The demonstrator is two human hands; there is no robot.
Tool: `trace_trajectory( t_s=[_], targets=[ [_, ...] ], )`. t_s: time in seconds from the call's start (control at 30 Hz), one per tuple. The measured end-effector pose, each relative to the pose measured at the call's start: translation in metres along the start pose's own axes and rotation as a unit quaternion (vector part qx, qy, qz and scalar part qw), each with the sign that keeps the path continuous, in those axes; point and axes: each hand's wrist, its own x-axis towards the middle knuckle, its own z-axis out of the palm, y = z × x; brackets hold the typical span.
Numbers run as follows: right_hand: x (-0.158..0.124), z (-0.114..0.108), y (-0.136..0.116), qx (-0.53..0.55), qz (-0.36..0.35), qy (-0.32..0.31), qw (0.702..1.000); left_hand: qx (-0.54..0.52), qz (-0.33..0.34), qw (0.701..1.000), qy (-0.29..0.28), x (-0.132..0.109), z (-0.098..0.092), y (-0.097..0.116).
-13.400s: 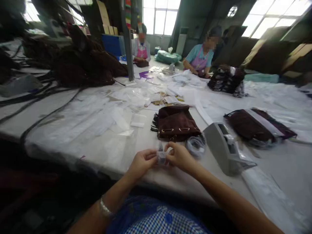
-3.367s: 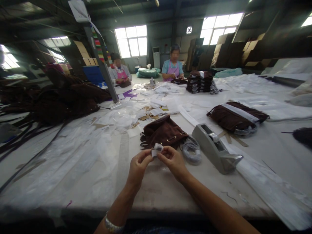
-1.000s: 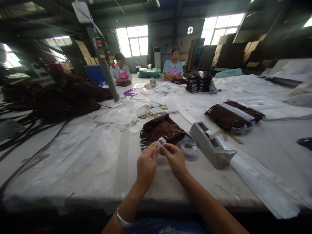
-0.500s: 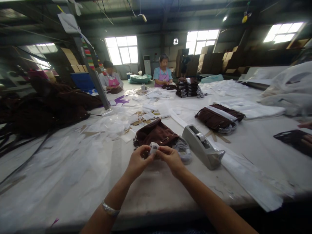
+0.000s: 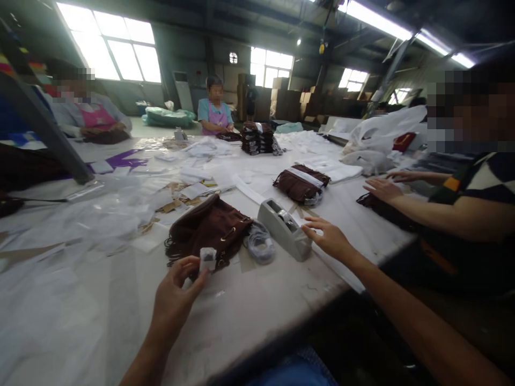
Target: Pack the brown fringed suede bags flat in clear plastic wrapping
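My left hand [image 5: 175, 292] pinches a small white wrapped piece [image 5: 207, 259] just above the table, in front of a brown fringed suede bag [image 5: 209, 228]. My right hand [image 5: 328, 238] is stretched out with fingers apart at the near end of a grey tape dispenser [image 5: 284, 228], touching or almost touching it. A coil of pale cord [image 5: 260, 245] lies between the bag and the dispenser.
A second brown bag with a white band [image 5: 301, 184] lies beyond the dispenser. A person at the right rests a hand [image 5: 380, 188] on dark material. Two more people sit at the far end by a stack of bags [image 5: 258, 138]. Plastic sleeves and paper scraps [image 5: 120, 209] cover the left.
My right hand has let go of the white piece and moved right to the tape dispenser. My left hand alone keeps the piece. My view has swung right, bringing in the person beside me.
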Motion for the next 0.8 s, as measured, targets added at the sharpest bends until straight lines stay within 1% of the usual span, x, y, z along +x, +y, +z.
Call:
trace_trajectory(
  t_s=[0.07,0.13,0.23,0.3,0.4,0.47,0.53,0.6,0.67,0.73,0.8],
  targets=[
    [0.004,-0.004,0.007,0.081,0.059,-0.071,0.992,0.002,-0.007,1.0,0.002,0.001,0.0,0.0],
    [0.006,-0.003,0.007,0.188,0.113,-0.102,0.97,0.003,-0.012,1.0,0.003,0.001,0.0,0.0],
    [0.006,-0.004,0.0,0.298,0.165,-0.093,0.936,0.002,-0.012,1.0,0.0,0.0,-0.001,-0.001],
    [0.003,-0.01,-0.006,0.337,0.17,-0.062,0.924,0.003,-0.01,1.0,0.003,0.0,-0.002,-0.002],
    [-0.005,-0.024,-0.014,0.372,0.167,-0.012,0.913,0.009,-0.015,1.0,0.01,0.0,-0.002,-0.003],
    [-0.014,-0.033,-0.015,0.373,0.193,-0.015,0.907,0.01,-0.027,0.999,0.014,0.001,-0.002,-0.003],
    [-0.024,-0.036,-0.012,0.374,0.231,-0.04,0.897,0.003,-0.033,0.999,0.014,0.001,-0.002,-0.003],
    [-0.034,-0.033,-0.003,0.381,0.268,-0.055,0.883,-0.008,-0.034,0.999,0.011,0.001,-0.003,-0.003],
    [-0.042,-0.022,0.009,0.386,0.293,-0.051,0.873,-0.019,-0.038,0.999,0.009,0.002,-0.003,-0.004],
    [-0.048,-0.009,0.018,0.389,0.301,-0.028,0.87,-0.034,-0.047,0.998,0.013,0.002,-0.004,-0.005],
    [-0.05,0.004,0.023,0.396,0.292,0.005,0.871,-0.049,-0.052,0.997,0.015,0.003,-0.005,-0.006]
  ],
)
